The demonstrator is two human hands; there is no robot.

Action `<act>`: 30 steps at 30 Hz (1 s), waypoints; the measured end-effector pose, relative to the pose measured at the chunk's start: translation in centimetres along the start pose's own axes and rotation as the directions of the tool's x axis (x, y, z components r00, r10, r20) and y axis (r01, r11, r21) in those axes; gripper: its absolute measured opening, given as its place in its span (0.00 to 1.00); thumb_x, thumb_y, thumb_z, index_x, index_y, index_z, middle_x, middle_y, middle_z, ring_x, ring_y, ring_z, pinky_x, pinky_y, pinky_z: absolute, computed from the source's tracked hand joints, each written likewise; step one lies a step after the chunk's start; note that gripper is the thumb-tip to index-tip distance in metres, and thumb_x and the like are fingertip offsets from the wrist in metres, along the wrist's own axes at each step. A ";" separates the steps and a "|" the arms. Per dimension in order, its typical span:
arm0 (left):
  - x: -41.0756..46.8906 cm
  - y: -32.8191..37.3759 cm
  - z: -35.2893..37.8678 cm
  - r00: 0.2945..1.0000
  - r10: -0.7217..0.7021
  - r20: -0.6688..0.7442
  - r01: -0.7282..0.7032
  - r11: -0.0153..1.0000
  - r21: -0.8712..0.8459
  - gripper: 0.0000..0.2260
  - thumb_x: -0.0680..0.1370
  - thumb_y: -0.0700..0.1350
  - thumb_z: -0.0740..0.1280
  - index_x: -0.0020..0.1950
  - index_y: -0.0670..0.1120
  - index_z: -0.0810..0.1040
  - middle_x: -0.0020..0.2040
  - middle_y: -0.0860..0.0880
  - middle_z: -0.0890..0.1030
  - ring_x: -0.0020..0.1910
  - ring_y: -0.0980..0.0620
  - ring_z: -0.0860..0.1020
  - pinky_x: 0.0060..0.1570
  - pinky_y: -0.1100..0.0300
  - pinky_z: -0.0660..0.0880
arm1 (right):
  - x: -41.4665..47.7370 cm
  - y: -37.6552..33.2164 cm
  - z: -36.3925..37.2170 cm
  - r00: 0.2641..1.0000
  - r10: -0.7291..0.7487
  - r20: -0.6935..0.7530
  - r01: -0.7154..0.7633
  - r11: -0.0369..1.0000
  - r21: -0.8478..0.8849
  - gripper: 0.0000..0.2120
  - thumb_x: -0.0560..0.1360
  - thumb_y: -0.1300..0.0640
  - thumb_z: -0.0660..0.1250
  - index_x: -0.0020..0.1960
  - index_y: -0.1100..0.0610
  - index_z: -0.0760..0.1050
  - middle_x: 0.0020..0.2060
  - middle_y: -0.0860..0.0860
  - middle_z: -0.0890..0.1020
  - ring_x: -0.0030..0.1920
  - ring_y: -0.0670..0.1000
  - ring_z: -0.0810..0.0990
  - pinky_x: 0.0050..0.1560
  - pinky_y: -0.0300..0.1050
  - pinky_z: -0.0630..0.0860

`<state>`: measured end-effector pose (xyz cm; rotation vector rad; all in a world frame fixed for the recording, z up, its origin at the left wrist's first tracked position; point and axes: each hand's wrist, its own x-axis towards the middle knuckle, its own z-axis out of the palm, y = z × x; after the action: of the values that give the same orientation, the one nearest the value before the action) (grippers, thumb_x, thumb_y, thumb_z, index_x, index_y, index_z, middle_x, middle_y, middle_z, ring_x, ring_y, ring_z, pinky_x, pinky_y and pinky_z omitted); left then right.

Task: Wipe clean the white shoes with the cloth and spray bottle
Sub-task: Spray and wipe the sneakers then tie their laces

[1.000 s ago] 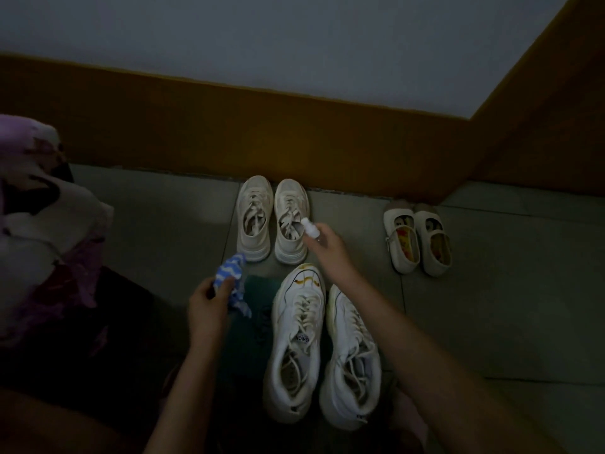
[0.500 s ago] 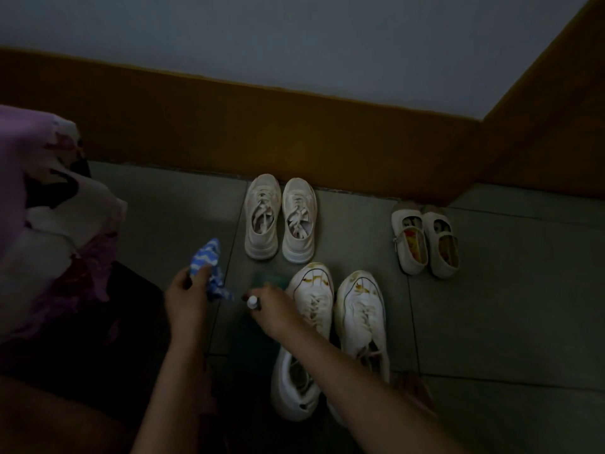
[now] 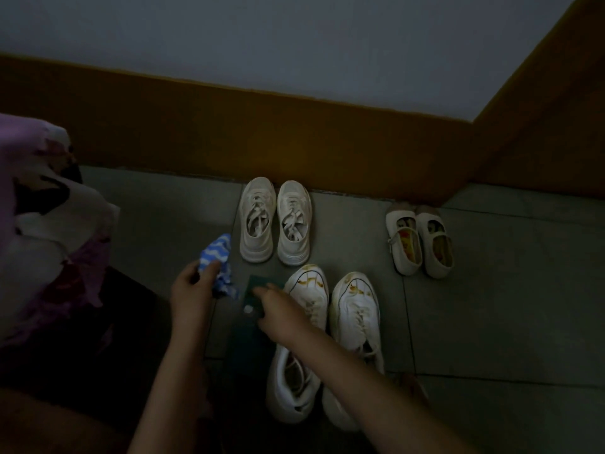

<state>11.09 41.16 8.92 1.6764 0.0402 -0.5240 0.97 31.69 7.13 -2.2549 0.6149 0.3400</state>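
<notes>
Single head-worn view, forward-down, near the floor [image 3: 491, 306]

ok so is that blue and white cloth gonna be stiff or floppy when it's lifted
Likely floppy: the cloth bunches and droops either side of the left hand that grips it. Probably light, since one hand holds it up with ease. Unlikely to roll; its crumpled folds look soft.

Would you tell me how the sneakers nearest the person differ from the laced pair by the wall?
The nearest sneakers have yellowish marks on their toes; the pair by the wall has plain toes. The nearest sneakers look whiter, the wall pair creamier. The right arm crosses the nearest sneakers, not the wall pair. Both are laced, toes toward the wall.
</notes>
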 end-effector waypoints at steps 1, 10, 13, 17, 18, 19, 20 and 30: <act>0.1 0.3 0.2 1.000 0.003 0.011 -0.003 1.000 0.004 0.04 0.77 0.40 0.64 0.44 0.46 0.77 0.37 0.48 0.78 0.37 0.52 0.75 0.44 0.54 0.71 | -0.3 0.1 -1.0 0.998 -0.022 -0.061 0.023 0.999 0.023 0.24 0.74 0.64 0.65 0.69 0.57 0.67 0.65 0.57 0.71 0.64 0.58 0.72 0.62 0.49 0.71; -1.9 2.2 5.4 0.957 -0.057 0.285 0.032 0.995 0.090 0.09 0.75 0.43 0.68 0.53 0.46 0.72 0.44 0.48 0.78 0.41 0.52 0.78 0.37 0.60 0.76 | -3.3 3.1 -8.4 0.986 -0.037 -0.162 0.134 0.758 0.638 0.30 0.73 0.58 0.70 0.72 0.47 0.64 0.73 0.42 0.62 0.70 0.44 0.64 0.66 0.46 0.70; -3.3 2.2 7.6 0.949 -0.042 0.312 0.001 0.991 0.133 0.05 0.75 0.42 0.68 0.46 0.47 0.73 0.43 0.46 0.79 0.40 0.50 0.79 0.36 0.60 0.78 | -3.8 4.1 -8.2 0.981 -0.058 -0.185 0.163 0.760 0.629 0.31 0.72 0.61 0.71 0.72 0.50 0.64 0.74 0.43 0.62 0.71 0.43 0.63 0.68 0.44 0.69; -4.3 1.6 10.6 0.943 -0.030 0.333 -0.023 0.988 0.155 0.09 0.74 0.41 0.69 0.48 0.36 0.75 0.39 0.42 0.79 0.37 0.49 0.77 0.26 0.68 0.73 | -4.5 5.5 -8.2 0.955 0.021 -0.295 0.177 0.759 0.627 0.23 0.72 0.65 0.70 0.63 0.49 0.71 0.61 0.44 0.74 0.61 0.43 0.72 0.56 0.29 0.72; -4.6 1.5 11.4 0.936 -0.032 0.350 -0.021 0.989 0.149 0.11 0.74 0.41 0.70 0.49 0.34 0.76 0.39 0.40 0.79 0.37 0.47 0.77 0.29 0.65 0.73 | -4.7 5.9 -8.2 0.941 0.048 -0.336 0.182 0.764 0.619 0.22 0.72 0.65 0.70 0.61 0.47 0.72 0.58 0.45 0.76 0.60 0.44 0.74 0.53 0.28 0.72; -5.0 1.5 12.1 0.931 -0.034 0.364 -0.021 0.989 0.145 0.11 0.74 0.41 0.70 0.48 0.33 0.77 0.40 0.40 0.79 0.38 0.46 0.77 0.32 0.61 0.73 | -5.0 6.4 -8.3 0.924 0.081 -0.375 0.189 0.755 0.628 0.20 0.72 0.65 0.69 0.59 0.48 0.73 0.56 0.47 0.77 0.58 0.44 0.75 0.51 0.28 0.73; -5.3 1.5 12.9 0.926 -0.028 0.378 -0.026 0.990 0.137 0.09 0.74 0.41 0.70 0.45 0.35 0.78 0.39 0.41 0.79 0.37 0.47 0.77 0.34 0.59 0.73 | -5.3 6.9 -8.5 0.902 0.120 -0.414 0.201 0.734 0.649 0.18 0.72 0.66 0.69 0.57 0.50 0.74 0.54 0.49 0.79 0.55 0.44 0.77 0.50 0.29 0.74; -9.7 -3.1 14.7 0.895 -0.081 0.440 -0.177 0.839 0.515 0.27 0.71 0.56 0.70 0.64 0.44 0.71 0.60 0.46 0.75 0.61 0.47 0.74 0.60 0.53 0.72 | -5.8 15.2 -12.7 0.781 0.392 -0.486 0.030 0.753 0.657 0.16 0.69 0.68 0.72 0.50 0.55 0.70 0.50 0.54 0.78 0.52 0.53 0.78 0.51 0.46 0.76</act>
<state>-3.21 30.46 8.36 2.0588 -0.5402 -0.9367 -11.34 15.18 8.89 -1.5869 1.1097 -0.4804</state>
